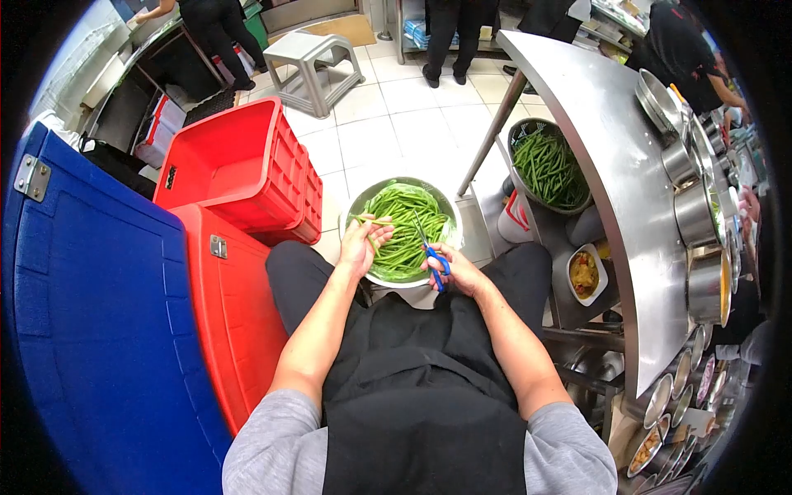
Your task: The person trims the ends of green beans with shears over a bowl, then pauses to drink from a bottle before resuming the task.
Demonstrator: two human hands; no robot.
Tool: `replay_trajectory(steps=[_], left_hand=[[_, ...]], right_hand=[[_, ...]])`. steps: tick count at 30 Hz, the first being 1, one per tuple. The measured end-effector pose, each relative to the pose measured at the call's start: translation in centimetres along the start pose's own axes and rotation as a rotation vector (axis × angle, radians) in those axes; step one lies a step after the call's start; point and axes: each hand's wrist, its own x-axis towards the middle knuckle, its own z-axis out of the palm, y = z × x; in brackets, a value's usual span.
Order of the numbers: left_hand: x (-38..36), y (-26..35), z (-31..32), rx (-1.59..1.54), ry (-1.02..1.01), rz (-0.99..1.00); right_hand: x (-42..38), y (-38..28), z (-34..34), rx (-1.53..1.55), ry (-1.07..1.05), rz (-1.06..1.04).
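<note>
A large metal bowl (350, 216) lined with clear plastic stands between my knees, filled with long green beans (404, 235). At its left side my left hand (360, 246) is palm up, its fingers curled around a few green beans (373, 221). On the right, my right hand (459, 271) grips scissors (436, 262) by their blue handles. The scissors' blades point up and left over the beans, slightly apart. Neither hand's beans nor blades touch each other.
Red crates (239, 165) and a blue cooler box (99, 313) flank my left. To the right, a steel counter (602, 165) holds metal pots; its lower shelf bears a pot of green beans (551, 165) and a white food dish (586, 275). A grey stool (313, 62) and several people stand ahead.
</note>
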Motion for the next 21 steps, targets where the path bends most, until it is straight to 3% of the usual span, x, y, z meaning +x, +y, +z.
replay_trajectory(steps=[6,21], left_hand=[[-0.1,-1.4,0.2,-0.066,-0.025,-0.086],[0.4,-2.2,0.0,-0.006,-0.112,-0.161]], right_hand=[[-0.1,1.1,1.1,0.142,-0.009,0.001],[0.5,1.5,2.5,0.109,0.021,-0.067]])
